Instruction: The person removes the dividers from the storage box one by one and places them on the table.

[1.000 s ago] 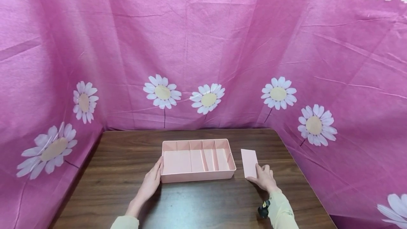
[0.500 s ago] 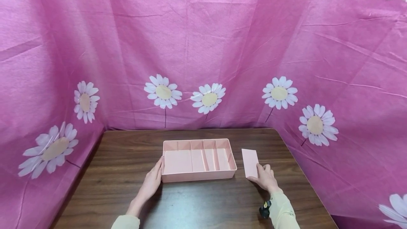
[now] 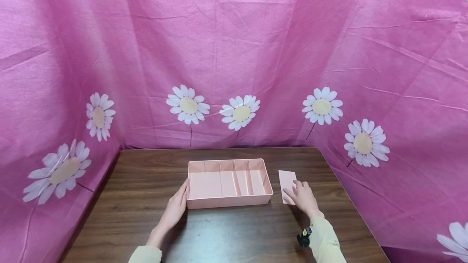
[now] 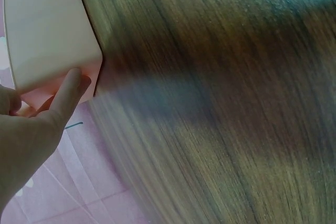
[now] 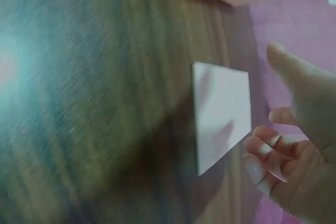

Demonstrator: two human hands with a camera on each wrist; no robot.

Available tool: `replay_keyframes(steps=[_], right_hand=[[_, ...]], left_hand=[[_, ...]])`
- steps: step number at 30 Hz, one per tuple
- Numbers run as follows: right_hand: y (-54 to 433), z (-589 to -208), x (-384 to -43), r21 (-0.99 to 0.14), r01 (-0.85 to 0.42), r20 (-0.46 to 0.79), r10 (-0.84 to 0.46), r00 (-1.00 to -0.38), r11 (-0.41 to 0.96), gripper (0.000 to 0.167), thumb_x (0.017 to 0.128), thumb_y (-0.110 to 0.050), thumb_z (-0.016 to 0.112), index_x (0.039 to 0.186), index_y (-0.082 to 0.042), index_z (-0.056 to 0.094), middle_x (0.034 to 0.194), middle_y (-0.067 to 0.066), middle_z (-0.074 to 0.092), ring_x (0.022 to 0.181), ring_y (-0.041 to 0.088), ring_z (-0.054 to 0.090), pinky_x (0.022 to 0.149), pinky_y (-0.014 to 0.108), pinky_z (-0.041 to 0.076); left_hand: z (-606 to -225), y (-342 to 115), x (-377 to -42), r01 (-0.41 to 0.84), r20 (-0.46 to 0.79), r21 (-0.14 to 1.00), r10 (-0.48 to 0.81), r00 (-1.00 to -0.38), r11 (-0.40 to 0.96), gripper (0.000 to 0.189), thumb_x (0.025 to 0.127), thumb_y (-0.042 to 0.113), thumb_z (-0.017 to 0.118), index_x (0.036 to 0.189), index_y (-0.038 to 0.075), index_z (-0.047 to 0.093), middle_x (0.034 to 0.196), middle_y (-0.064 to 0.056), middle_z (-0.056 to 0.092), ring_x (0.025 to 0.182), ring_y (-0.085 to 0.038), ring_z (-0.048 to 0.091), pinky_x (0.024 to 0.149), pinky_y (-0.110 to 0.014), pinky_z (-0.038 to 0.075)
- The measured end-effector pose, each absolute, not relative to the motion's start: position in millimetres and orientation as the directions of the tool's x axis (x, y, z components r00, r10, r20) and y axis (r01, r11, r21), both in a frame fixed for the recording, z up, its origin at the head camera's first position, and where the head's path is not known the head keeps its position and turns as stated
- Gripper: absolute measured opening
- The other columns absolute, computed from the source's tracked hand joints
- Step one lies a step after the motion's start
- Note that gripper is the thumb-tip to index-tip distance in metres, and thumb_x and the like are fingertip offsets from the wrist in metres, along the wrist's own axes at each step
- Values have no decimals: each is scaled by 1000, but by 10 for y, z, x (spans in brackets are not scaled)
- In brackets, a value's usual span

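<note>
A pale pink organizer box [image 3: 228,202] with several compartments sits on the wooden table. Against its left end wall rests my left hand [image 3: 173,208], fingers mostly extended. The left wrist view shows a digit of that hand [image 4: 37,129] lying along the end of the box [image 4: 50,30]. To the right of the box, a flat pink rectangular panel [image 3: 286,177] lies on the table. My right hand [image 3: 304,198] hovers over the panel's right edge, fingers spread and holding nothing. In the right wrist view, a gap shows between the right hand [image 5: 294,145] and the panel [image 5: 223,114].
Thin dividers [image 3: 235,184] stand inside the box. The dark brown table [image 3: 234,234] ends at a pink curtain [image 3: 219,52] printed with daisies at the back and sides. A small black device [image 3: 303,237] is strapped at the right sleeve [image 3: 325,238].
My right hand has let go of the panel's near right corner and lifted, its fingers spreading above it. The left hand stays at the end of the box.
</note>
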State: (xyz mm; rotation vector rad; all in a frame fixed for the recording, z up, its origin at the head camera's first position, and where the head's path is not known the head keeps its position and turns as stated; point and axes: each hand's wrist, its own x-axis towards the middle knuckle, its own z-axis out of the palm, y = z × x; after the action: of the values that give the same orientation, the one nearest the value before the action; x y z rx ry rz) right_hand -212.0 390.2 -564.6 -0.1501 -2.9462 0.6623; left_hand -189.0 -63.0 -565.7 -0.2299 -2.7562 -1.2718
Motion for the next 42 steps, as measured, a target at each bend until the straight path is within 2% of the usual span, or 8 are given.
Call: replay_keyframes(steps=[6,12,21,31,34,39,42], right_hand=[[3657,-5498,-2246,-449,16,163,100,-982,893,59,92,-40,67,129,5,56,116,32,56,103,49,59,78,63,54],[3392,-5341,-2349,-464,-28,171,59,-984,885,62,93,-42,65,134,3,54,124,29,56,113,46,57,90,62,52],[2983,-5203,-2473,-426,-144,250,-37,-968,893,59,94,-37,66,132,7,55,120,30,58,111,45,59,98,57,50],[2599,-5169,-2552,-432,-189,263,-77,-962,882,56,92,-37,68,132,1,57,106,21,58,96,37,59,83,55,54],[2503,-5162,-2549,-435,-206,257,-99,-961,877,55,92,-37,68,132,0,57,109,21,59,100,38,60,84,56,55],[2387,-5160,-2546,-429,-220,247,-120,-962,876,55,92,-36,69,133,-1,57,126,24,56,117,40,57,91,57,55],[2327,-5156,-2556,-409,-243,262,-142,-955,880,55,92,-35,70,133,0,57,129,25,56,120,40,56,93,57,54]], left_hand=[[-5662,-685,-1897,168,149,753,83,-985,637,46,107,10,39,152,0,36,150,-26,44,136,-42,48,112,-57,41],[-5675,-723,-1910,172,156,753,81,-984,635,46,107,11,39,151,-1,36,150,-25,45,136,-42,48,112,-56,41],[-5673,-775,-1918,206,208,743,72,-975,637,44,106,7,41,149,-2,40,147,-27,48,133,-44,51,109,-57,43],[-5698,-796,-1936,232,242,741,71,-968,630,43,105,8,43,147,-4,42,146,-26,50,132,-43,52,108,-57,44],[-5719,-785,-1931,234,246,738,70,-967,633,43,105,7,43,147,-4,42,146,-25,50,132,-42,52,108,-56,44],[-5733,-717,-1928,242,248,740,79,-965,628,43,105,6,42,146,-5,43,145,-26,51,130,-43,54,107,-57,45],[-5741,-664,-1931,242,243,739,86,-966,628,42,106,7,42,146,-4,43,144,-26,52,129,-43,55,106,-56,46]])
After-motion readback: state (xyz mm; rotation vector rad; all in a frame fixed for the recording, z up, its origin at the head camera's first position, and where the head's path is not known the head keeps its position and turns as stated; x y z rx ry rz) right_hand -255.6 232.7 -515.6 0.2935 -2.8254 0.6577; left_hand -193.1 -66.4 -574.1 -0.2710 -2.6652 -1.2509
